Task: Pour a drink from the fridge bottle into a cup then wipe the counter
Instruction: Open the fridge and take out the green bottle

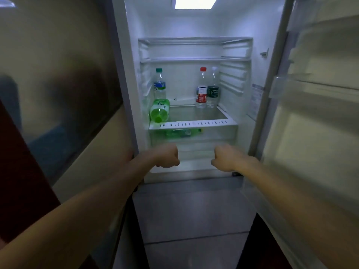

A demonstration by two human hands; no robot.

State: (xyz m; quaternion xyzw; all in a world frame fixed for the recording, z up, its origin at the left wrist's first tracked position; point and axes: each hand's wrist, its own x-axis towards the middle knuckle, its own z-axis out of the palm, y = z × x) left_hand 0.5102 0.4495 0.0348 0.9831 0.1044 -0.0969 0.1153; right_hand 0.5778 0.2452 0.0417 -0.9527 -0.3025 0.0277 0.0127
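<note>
green bottle (159, 111) lies on its side at the front left of the shelf (194, 124) in the open fridge (194, 22), cap toward me. a green-capped bottle (159, 84) stands just behind it, and at the shelf's back right a red-capped bottle (201, 90) stands just beside a dark-labelled bottle (212, 90). my left hand (168, 156) and right hand (225, 158) hang below the shelf's front edge, both curled into fists with nothing in them. i judge the green bottle the drink to take, as it is nearest my left hand: uncurl the fingers, reach over the shelf's front lip, wrap round the body rather than the cap, and lift it clear before turning it upright, so it neither rolls nor knocks the bottle behind.
</note>
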